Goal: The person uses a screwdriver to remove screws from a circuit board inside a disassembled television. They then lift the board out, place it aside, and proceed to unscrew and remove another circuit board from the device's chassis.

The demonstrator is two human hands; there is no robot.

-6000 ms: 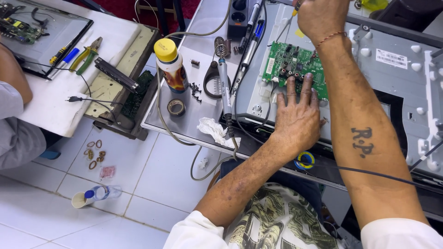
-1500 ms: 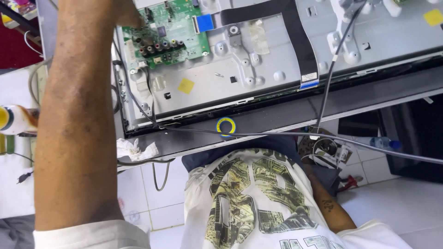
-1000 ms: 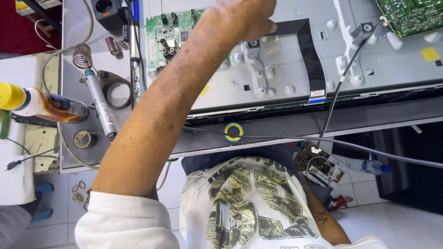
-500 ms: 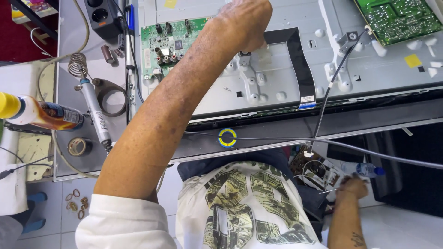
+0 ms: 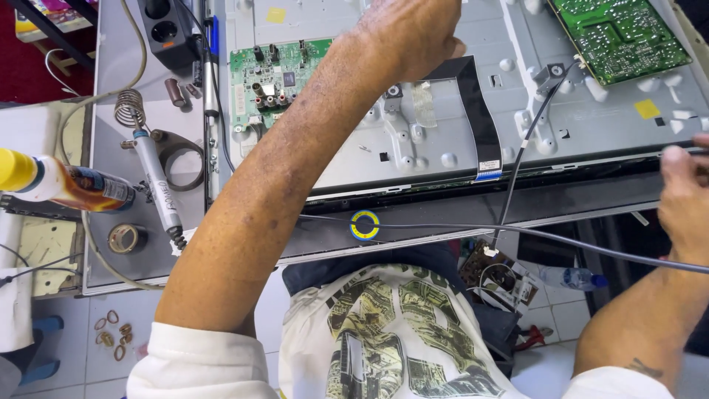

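Right hand (image 5: 683, 196) now up, gripping cable (image 5: 561, 238)

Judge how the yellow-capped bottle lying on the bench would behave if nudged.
The bottle lies on its side and looks round, so it would probably roll. It seems plastic, likely light and not fragile. The soldering iron beside it might stop it.

White short sleeves (image 5: 199, 362) cover both upper arms. The white T-shirt (image 5: 384, 332) carries a yellow-and-black print on its chest. Right of that print, a dark tattoo (image 5: 642, 367) marks the forearm.
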